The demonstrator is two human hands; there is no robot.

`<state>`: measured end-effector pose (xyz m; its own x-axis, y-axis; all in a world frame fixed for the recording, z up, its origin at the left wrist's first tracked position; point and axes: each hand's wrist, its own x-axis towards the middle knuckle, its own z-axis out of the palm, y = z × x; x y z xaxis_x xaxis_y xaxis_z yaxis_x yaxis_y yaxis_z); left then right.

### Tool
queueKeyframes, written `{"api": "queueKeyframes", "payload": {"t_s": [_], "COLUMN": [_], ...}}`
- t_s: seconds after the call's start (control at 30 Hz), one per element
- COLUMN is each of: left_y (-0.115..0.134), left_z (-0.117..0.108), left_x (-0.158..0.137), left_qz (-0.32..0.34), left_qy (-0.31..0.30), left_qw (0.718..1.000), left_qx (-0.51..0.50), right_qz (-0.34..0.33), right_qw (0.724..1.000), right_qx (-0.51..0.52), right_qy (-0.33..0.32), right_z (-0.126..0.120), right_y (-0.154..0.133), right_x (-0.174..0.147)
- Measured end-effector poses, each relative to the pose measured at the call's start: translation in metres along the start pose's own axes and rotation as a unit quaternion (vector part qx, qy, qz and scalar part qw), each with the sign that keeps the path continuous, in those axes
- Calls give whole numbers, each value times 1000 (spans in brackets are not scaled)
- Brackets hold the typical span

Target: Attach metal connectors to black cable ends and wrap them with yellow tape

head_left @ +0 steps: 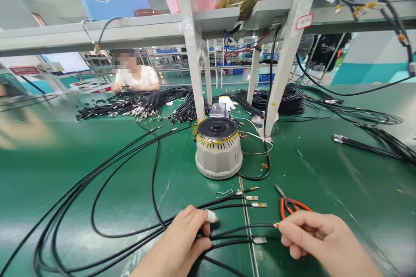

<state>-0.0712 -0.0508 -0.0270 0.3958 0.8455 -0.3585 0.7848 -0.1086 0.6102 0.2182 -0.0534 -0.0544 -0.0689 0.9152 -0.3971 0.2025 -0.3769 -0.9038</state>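
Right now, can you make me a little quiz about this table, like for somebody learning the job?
1. What color are the handles of the pliers?
2. True or false: the left hand wears a white finger cover.
3. What does the right hand pinch?
A. the pliers
B. the end of a black cable
C. a white glove

Key: 1. Red-orange. 2. True. 3. B.

L hand (183, 236) low ctr, back up, fingers curled, thumb bent in below; R hand (313, 233) opp., thumb + index pinched, other fingers curled under, forearm from lower R.
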Motion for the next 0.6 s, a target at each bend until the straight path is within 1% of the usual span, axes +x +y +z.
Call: {"api": "queueKeyframes", "payload": {"t_s": [0.1, 0.2, 0.27, 0.37, 0.43, 0.53, 0.6], "left_y": [2, 8, 15, 27, 35, 47, 56], "left_z": [2, 4, 4, 2, 2, 7, 12], "left_x": [4, 9, 11, 13, 16, 26, 35], "left_qz": [-11, 1, 12, -4, 0, 57, 97], "left_qy": [-7, -4, -7, -10, -15, -22, -22], "left_qw": [1000, 1000, 999, 997, 992, 984, 974], "left_qx": [3, -20, -33, -76, -127, -170, -203], "right_qz": [-5, -3, 2, 0, 0, 2, -5], "right_qw": [999, 998, 999, 999, 997, 994, 991], "right_qx": [48, 42, 19, -39, -66, -55, -59], "right_qy": [-24, -50, -39, -3, -32, -95, -119], "right_z": [-1, -3, -6, -9, -9, -3, 3], "right_y": [1, -1, -3, -6, -8, -11, -11], "right_x": [0, -2, -3, -4, -4, -5, -6]}}
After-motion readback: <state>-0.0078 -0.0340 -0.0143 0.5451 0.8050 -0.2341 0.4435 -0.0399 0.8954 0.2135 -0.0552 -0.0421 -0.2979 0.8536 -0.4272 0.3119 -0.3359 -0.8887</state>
